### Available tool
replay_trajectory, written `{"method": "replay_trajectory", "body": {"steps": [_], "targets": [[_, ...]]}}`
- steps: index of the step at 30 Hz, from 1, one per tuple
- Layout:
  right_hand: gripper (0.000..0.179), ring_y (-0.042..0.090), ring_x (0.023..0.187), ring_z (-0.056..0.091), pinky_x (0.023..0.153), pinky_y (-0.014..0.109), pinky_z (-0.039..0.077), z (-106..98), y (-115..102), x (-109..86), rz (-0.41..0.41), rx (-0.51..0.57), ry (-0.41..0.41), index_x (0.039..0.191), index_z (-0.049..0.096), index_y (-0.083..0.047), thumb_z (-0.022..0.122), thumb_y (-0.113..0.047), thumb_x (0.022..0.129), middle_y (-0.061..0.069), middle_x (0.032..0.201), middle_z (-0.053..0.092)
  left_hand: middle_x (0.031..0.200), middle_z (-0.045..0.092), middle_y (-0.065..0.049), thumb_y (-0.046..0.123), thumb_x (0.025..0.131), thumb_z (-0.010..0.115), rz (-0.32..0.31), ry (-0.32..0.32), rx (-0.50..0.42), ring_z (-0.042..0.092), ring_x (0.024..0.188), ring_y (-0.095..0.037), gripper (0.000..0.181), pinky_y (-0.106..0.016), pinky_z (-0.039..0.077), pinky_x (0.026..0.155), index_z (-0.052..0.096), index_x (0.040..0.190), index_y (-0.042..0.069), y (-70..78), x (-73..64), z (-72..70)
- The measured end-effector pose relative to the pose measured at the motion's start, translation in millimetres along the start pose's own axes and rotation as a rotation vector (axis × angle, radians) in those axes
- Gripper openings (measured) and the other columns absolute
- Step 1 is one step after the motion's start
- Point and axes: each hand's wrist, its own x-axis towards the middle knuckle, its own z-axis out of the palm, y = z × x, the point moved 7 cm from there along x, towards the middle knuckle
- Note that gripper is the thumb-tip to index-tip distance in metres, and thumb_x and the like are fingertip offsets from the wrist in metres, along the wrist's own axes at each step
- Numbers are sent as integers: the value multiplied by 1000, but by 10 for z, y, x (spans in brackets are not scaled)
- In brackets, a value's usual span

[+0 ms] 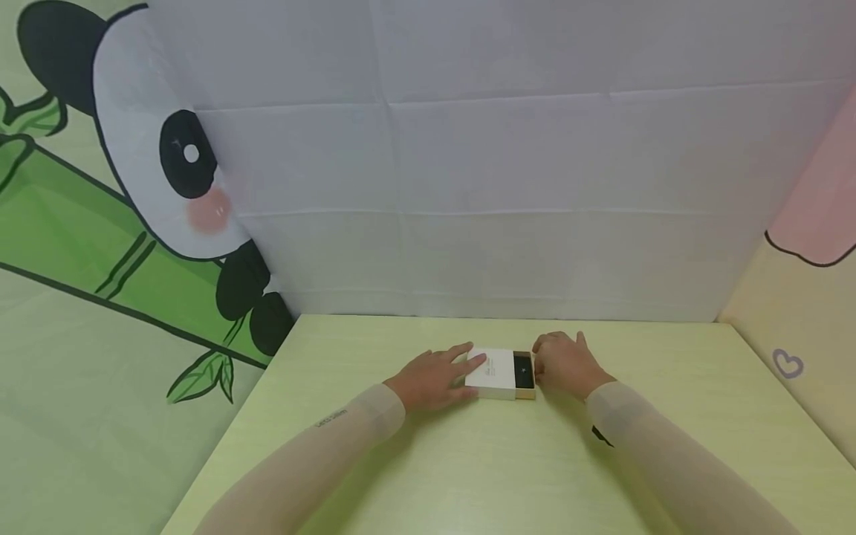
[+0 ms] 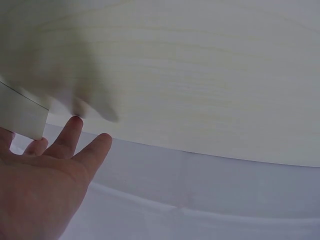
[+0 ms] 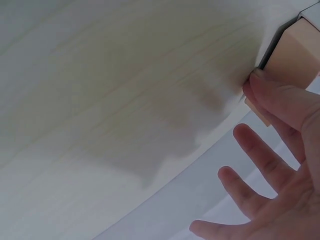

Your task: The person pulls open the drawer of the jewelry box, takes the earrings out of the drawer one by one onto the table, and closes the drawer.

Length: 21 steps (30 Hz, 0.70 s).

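Observation:
A small white sliding box lies on the table, its white outer sleeve (image 1: 498,379) printed with fine text. From the sleeve's right end an inner tray (image 1: 524,386) sticks out partway, tan-edged with a black surface inside. My left hand (image 1: 433,380) holds the sleeve from the left, thumb along the near side and a finger over the top. In the left wrist view, two fingers stretch past the sleeve's corner (image 2: 30,120). At the tray's right end, my right hand (image 1: 568,365) pinches its edge between thumb and index finger, the other fingers spread in the right wrist view.
The pale wood-grain table (image 1: 481,468) ends at a white cloth backdrop (image 1: 481,186) behind the box. A panda-and-bamboo printed cloth (image 1: 134,148) stands on the left, and a yellow and pink one (image 1: 812,319) on the right.

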Motion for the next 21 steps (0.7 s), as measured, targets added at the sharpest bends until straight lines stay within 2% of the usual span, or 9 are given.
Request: {"method": "replay_trajectory", "body": {"steps": [21], "targets": [[10, 49, 147, 69, 122, 103, 34, -50, -36, -31, 2, -3, -2, 87, 95, -19, 100, -18, 96, 10, 139, 85, 198, 33, -6, 64, 123, 53, 14, 8, 5, 53, 174, -27, 77, -66, 47, 140, 29, 190, 36, 9, -10, -4]]}}
